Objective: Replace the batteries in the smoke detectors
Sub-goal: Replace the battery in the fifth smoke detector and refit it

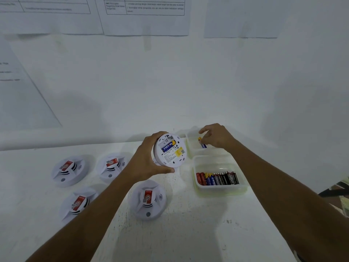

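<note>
Your left hand (149, 159) clasps the smoke detector (171, 151) back-up, baring its bay, while your right hand (217, 137) pinches a battery (202, 143) inside the worktop's back-edge tub (189, 146).

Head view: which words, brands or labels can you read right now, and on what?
"PKCELL", second letter unclear: fitted battery in the detector the left hand holds.
"EVEREADY": black batteries in the near tub.
Too blurred: wall sheets, yellow label, red stickers, blue battery the right hand pinches.
</note>
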